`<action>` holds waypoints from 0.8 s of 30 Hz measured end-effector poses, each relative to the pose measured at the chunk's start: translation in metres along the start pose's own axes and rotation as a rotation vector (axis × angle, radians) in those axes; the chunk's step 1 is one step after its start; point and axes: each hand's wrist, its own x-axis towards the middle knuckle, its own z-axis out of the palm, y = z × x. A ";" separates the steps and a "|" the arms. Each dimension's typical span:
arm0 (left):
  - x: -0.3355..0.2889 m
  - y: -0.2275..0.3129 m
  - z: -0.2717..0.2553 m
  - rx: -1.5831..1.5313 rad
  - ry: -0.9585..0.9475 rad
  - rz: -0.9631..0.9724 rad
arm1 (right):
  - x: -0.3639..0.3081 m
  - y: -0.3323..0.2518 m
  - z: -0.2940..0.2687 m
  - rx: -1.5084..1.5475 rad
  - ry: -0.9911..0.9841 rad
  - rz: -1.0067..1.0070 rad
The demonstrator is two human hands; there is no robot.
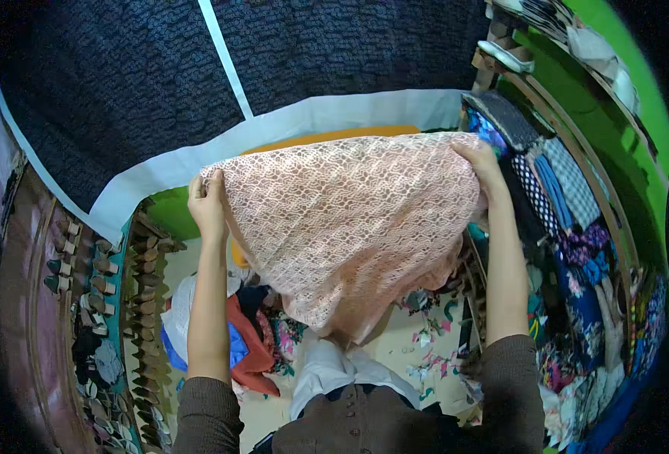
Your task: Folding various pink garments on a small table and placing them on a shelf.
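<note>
A pale pink lace cloth is stretched out in front of me, its top edge pulled fairly straight between my two hands. At its upper left corner, my left hand pinches the edge with the thumb in front. My right hand grips the upper right corner, its fingers partly hidden by the fabric. The lower part hangs in loose folds and narrows toward my lap. An orange-yellow surface shows behind the top edge.
Folded fabrics are stacked on shelving at my right. Rows of wooden shoe forms stand at the left. A pile of red, blue and white cloths lies near my left forearm. Patterned scraps are scattered on the floor. A dark curtain hangs ahead.
</note>
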 end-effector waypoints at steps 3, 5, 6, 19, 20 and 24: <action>0.036 -0.049 0.020 0.321 0.156 0.332 | 0.051 0.010 0.028 -0.486 0.023 -0.063; 0.055 -0.073 0.041 0.200 0.060 0.280 | 0.087 0.029 0.028 -0.824 0.114 -0.240; 0.060 -0.075 0.053 0.237 -0.056 0.187 | 0.104 0.043 0.028 -0.905 0.198 -0.240; 0.220 -0.152 0.187 0.563 -0.023 0.358 | 0.329 0.075 0.093 -1.195 0.430 -0.231; 0.227 -0.157 0.190 0.604 -0.079 0.145 | 0.347 0.084 0.102 -1.181 0.461 -0.207; 0.171 -0.196 0.224 0.944 0.049 0.241 | 0.376 0.152 0.119 -1.254 0.403 -0.057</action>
